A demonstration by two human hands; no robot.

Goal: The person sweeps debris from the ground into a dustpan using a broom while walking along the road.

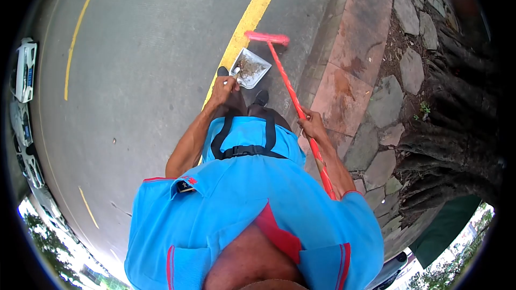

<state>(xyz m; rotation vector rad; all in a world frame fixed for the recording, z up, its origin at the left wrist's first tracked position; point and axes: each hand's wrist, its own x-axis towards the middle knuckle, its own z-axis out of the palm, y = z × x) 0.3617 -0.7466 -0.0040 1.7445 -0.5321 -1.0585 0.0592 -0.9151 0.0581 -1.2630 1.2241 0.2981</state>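
Note:
My left hand [224,87] is closed around the handle of a white dustpan [260,78], held low in front of my feet. Dry leaves and dirt [248,68] lie inside the pan. In my right hand [312,123] is the red, spiral-striped pole of a broom [288,85], fingers wrapped round it. The pole slants from beside my right arm up to the broom's red head [267,38], which is over the road just beyond the dustpan. Whether the bristles touch the ground I cannot tell.
A yellow line [252,13] runs along the road beside the dustpan. To the right stand the kerb's reddish slabs [346,96], flat paving stones [385,102] and thick tree roots [457,129]. Parked cars [24,75] line the far left.

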